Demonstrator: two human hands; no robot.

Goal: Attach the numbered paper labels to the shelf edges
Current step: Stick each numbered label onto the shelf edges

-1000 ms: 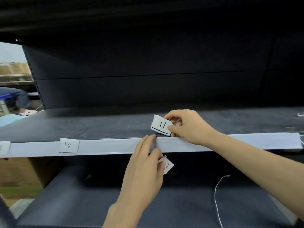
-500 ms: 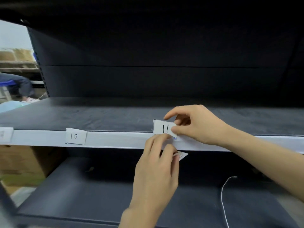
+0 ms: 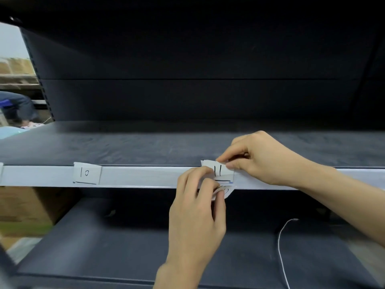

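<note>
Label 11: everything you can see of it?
Label 11 is a small white paper slip with a handwritten black 11 and an underline, upright against the pale shelf edge, top poking above it. The right hand pinches its upper right corner; the left hand covers its left side and holds another slip just below.

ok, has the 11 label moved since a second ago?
Yes. The 11 label came down from above the shelf edge onto its front face, level with the 10 label.

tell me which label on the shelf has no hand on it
The label marked 10, further left: no hand touches it, while the right hand pinches the label marked 11.
</note>
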